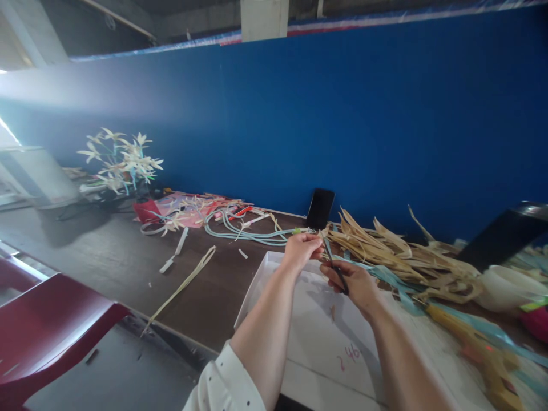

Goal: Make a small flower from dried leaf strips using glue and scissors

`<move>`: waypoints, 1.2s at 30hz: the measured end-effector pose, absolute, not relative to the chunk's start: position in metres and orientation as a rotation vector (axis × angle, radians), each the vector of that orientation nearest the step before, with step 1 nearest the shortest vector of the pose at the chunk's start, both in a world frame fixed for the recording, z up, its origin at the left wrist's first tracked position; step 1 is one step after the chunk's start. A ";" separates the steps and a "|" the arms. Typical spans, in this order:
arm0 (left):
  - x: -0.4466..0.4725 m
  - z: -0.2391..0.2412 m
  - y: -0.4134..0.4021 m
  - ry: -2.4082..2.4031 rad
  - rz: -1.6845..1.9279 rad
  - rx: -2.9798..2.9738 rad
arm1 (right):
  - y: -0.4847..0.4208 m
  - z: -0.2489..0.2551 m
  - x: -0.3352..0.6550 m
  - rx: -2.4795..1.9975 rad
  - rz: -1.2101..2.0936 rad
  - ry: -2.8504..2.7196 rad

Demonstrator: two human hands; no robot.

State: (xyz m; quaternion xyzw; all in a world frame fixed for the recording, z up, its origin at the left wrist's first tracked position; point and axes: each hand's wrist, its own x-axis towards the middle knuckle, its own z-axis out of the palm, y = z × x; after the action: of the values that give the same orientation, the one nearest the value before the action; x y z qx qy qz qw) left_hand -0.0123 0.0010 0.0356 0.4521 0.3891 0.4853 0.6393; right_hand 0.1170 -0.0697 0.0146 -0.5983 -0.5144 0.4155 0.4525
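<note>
My left hand (302, 249) is closed in a pinch above the far edge of a white box lid (308, 337). Between its fingertips a small pale piece of dried husk (324, 232) shows; most of it is hidden. My right hand (358, 286) grips dark-handled scissors (339, 276), whose blades point up and away beside the left fingertips. Whether the blades touch the piece I cannot tell. Just beyond and to the right of both hands lies a heap of dry tan husks (385, 251).
A yellow glue gun (475, 342) lies at the right near a white cup (509, 288). A black phone (320, 209) leans on the blue partition (363, 114). Leftward are looped pale-blue cords (226, 233), a braided strip (184, 282) and white husk flowers (128, 160) in a red pot (146, 211).
</note>
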 end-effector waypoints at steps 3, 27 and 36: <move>-0.012 0.034 0.002 0.903 1.099 1.023 | -0.070 0.015 0.116 -1.507 1.008 -1.280; -0.011 0.032 0.002 0.930 1.105 1.051 | -0.072 0.017 0.116 -1.491 0.999 -1.272; -0.011 0.032 0.001 0.917 1.095 1.033 | -0.073 0.023 0.114 -1.478 0.960 -1.316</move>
State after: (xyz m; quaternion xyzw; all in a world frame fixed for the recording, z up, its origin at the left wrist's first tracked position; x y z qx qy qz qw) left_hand -0.0107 0.0012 0.0320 0.4522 0.4015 0.4793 0.6361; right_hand 0.1142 -0.0734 0.0225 -0.5989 -0.5332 0.3888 0.4537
